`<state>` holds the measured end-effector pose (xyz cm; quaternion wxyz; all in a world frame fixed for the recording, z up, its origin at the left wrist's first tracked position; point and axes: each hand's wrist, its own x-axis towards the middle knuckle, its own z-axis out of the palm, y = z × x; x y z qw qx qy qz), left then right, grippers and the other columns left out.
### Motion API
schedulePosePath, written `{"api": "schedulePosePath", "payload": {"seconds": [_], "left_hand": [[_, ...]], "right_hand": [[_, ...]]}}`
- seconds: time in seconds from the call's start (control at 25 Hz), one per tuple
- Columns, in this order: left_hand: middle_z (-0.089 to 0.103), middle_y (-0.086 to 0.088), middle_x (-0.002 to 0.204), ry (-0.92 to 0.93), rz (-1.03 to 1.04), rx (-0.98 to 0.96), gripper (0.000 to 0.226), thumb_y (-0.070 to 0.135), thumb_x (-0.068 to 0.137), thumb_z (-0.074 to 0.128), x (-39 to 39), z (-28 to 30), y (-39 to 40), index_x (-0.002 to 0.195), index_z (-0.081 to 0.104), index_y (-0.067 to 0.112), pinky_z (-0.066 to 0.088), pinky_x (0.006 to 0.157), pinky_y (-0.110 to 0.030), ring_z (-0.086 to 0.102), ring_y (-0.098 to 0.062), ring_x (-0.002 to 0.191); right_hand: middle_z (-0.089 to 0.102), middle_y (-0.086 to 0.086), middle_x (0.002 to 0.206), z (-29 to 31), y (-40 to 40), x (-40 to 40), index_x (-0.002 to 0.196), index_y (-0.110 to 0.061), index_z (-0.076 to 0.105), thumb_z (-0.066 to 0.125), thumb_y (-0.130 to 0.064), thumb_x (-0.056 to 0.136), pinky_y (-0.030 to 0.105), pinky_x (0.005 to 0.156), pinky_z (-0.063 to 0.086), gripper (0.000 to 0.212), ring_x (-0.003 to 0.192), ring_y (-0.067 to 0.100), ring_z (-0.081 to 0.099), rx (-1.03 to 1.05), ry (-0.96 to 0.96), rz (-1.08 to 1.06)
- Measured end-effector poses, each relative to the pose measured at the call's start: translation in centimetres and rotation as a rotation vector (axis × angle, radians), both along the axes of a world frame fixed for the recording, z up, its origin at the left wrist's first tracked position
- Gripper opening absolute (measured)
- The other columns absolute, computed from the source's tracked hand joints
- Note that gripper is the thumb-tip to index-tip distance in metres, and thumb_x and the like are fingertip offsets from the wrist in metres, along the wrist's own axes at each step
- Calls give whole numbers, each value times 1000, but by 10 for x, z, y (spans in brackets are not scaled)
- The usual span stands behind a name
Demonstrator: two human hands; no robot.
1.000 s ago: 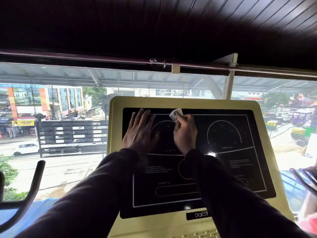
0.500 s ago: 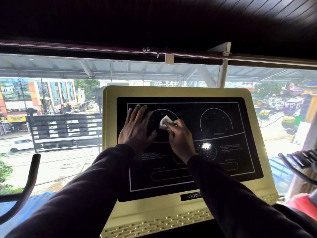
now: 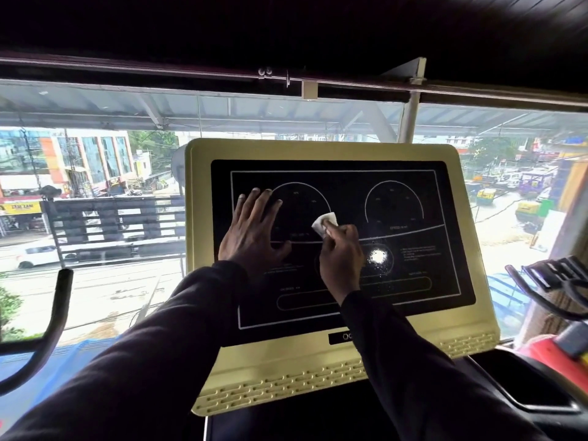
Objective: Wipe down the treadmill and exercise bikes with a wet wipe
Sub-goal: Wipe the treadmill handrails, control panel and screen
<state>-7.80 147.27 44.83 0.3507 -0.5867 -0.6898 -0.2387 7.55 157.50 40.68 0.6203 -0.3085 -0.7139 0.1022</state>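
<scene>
Now wiping the treadmill screen [image 3: 397, 249], a big flat black panel in a pale yellow frame [image 3: 318, 361], right in the middle of the view. Left hand [image 3: 251, 232] pressed flat on the glass at about 9 o'clock on the panel, fingers spread wide and straight, holding nothing. Right hand [image 3: 342, 253] just beside it at the middle, fingers curled and pinching a small white wet wipe [image 3: 325, 223]. Wipe sticking out at the top of the hand, toward 12 o'clock, and seems to touch the glass near the bottom of the left dial.

Likely very light, soft and floppy, that wipe, and a bit slippery from being wet. Best bunched up and pinched in the fingertips, as now, with a loose bit left free to rub. Easy to drop or tear if rubbed too hard. Glass looks smooth and hard, so probably fine with a firm push.

Bright shiny spot [image 3: 378, 256] on the glass at 3 o'clock from the right hand. Black bike handle [image 3: 54, 316] at 8 o'clock of the view. More black handles [image 3: 553, 278] and something red [image 3: 553, 370] at 4 o'clock. Big window [image 3: 95, 186] behind, street outside. Nothing between the hands and the rest of the screen.
</scene>
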Motion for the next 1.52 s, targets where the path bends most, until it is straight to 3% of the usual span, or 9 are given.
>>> {"api": "schedulePosePath", "payload": {"seconds": [0.12,0.44,0.6,0.76,0.92,1.08,1.24,1.4,1.52], "left_hand": [[29,-14,157,-2,-21,9,86,61,77,45,1,-2,-2,146,41,10,5,124,-45,14,-31,150],[40,-13,150,-58,-116,60,78,55,77,51,3,-7,-6,141,49,10,8,123,-44,21,-31,147],[35,-11,154,-63,-105,23,69,47,84,59,9,-18,-13,143,47,12,6,124,-45,16,-29,149],[21,-9,162,-8,4,-23,67,44,92,54,17,-33,-15,150,36,16,0,124,-44,5,-27,152],[16,-7,164,-6,42,-31,65,44,95,48,20,-35,-16,152,32,18,-3,124,-43,1,-26,152],[13,-7,164,-6,55,-55,67,47,95,46,22,-39,-18,153,30,18,-4,123,-44,-1,-26,153],[14,-7,164,-6,59,-49,69,47,93,51,25,-44,-20,152,32,17,-5,123,-43,2,-26,152],[15,-8,164,-2,53,-77,73,50,90,53,28,-46,-22,152,33,16,-7,123,-44,2,-28,152],[12,-7,164,7,55,-117,78,57,89,51,32,-52,-25,153,30,17,-9,122,-44,-1,-27,152]], "right_hand": [[57,1,95,-16,-9,4,117,-12,69,61,-2,89,11,62,39,31,75,2,50,179,-202,120],[60,1,97,-29,-23,17,114,-13,69,64,-4,87,9,66,41,30,78,2,51,35,-141,113],[65,-8,95,-18,-21,23,105,-26,62,60,-20,91,35,75,54,16,83,8,62,-194,-5,107],[63,-3,95,-42,-44,21,106,-20,67,60,-18,94,18,63,50,14,74,3,56,55,-237,189],[63,2,101,-42,-42,24,109,-15,66,58,-12,94,6,65,37,18,79,3,51,-181,-62,8],[55,-8,95,-66,-58,26,107,-22,67,57,-8,92,10,60,44,22,74,2,53,29,-254,198],[59,-2,103,-68,-60,28,111,-20,65,54,-9,94,6,64,36,23,82,4,54,-219,-103,38],[57,-4,95,-92,-79,34,108,-29,60,57,-9,93,8,58,42,26,73,2,53,19,-305,230],[59,1,98,-95,-73,41,109,-22,65,59,-7,91,23,60,50,24,77,8,55,-169,-123,80]]}}
